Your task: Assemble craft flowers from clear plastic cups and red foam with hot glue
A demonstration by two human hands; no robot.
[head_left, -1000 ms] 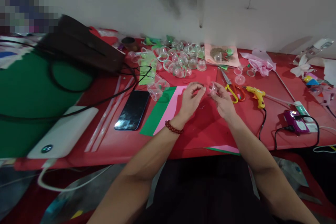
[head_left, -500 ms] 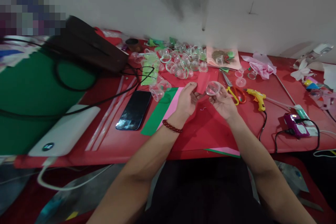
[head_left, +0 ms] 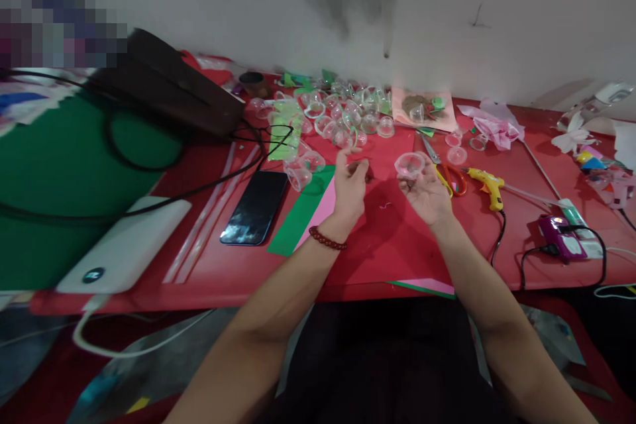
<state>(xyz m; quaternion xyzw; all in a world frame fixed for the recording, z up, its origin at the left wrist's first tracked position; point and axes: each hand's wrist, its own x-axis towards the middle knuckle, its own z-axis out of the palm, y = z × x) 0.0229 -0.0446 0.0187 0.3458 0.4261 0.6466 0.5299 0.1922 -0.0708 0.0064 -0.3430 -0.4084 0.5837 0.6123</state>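
Note:
My right hand (head_left: 431, 195) is closed on a clear plastic dome cup (head_left: 410, 165), its round rim turned up. To the left, my left hand (head_left: 350, 182) is apart from the cup, its fingers spread and loosely bent; I can make out nothing in them. A dark red bead bracelet (head_left: 326, 238) circles that wrist. Under both hands lies red paper (head_left: 382, 245), with a pink sheet (head_left: 318, 212) and a green sheet (head_left: 291, 228) showing at its left. Scissors (head_left: 450, 179) with orange and yellow handles lie beside my right hand.
Several clear plastic cups (head_left: 342, 119) are heaped at the back. A phone (head_left: 254, 207), a white power bank (head_left: 124, 245) and a dark brown bag (head_left: 173, 89) are on the left. A yellow glue gun (head_left: 489, 189) and a corded purple adapter (head_left: 561, 238) are on the right.
My hands have moved apart. The cup has shifted slightly right with my right hand, and the left hand's fingers have drawn back from near it.

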